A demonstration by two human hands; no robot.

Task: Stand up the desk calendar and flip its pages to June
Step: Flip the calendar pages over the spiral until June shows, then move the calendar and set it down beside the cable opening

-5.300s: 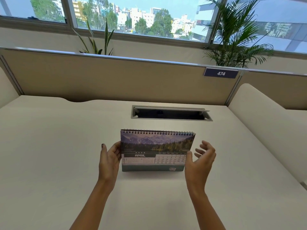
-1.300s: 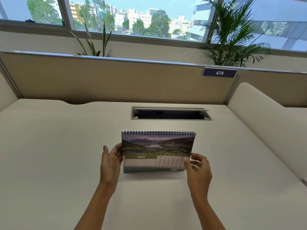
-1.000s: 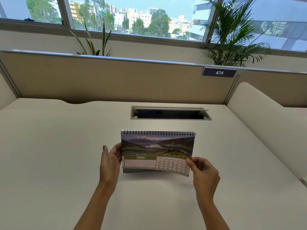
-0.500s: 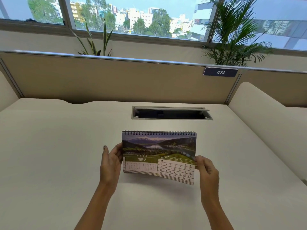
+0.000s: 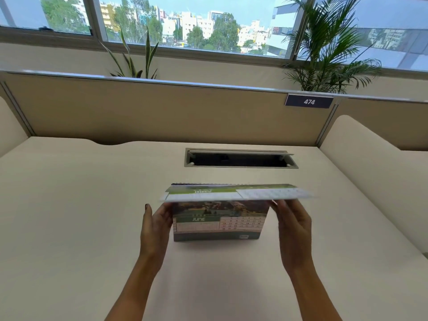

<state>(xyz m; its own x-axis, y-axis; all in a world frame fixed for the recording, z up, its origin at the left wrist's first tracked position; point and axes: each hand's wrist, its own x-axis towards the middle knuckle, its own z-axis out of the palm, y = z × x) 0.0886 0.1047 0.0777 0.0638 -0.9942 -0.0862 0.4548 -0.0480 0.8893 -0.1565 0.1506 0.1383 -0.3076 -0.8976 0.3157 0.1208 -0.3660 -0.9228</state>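
The spiral-bound desk calendar (image 5: 217, 224) stands upright on the cream desk (image 5: 69, 205), mid-desk in front of me. Its lower visible page reads JUNE under a landscape photo. The MAY page (image 5: 234, 193) is lifted nearly level above it, blurred, hinged at the top spiral. My right hand (image 5: 293, 228) holds that page at its right edge from below. My left hand (image 5: 155, 228) grips the calendar's left side, thumb toward me and fingers behind.
An open cable slot (image 5: 240, 158) is cut into the desk just behind the calendar. A beige partition (image 5: 162, 112) with a "474" tag (image 5: 309, 101) closes the back. A rounded side panel (image 5: 370, 170) stands at the right. Plants and windows lie beyond.
My right hand pinched the MAY page's lower right corner and swung it up toward the spiral. The JUNE page now shows beneath. My left hand has stayed on the left edge.
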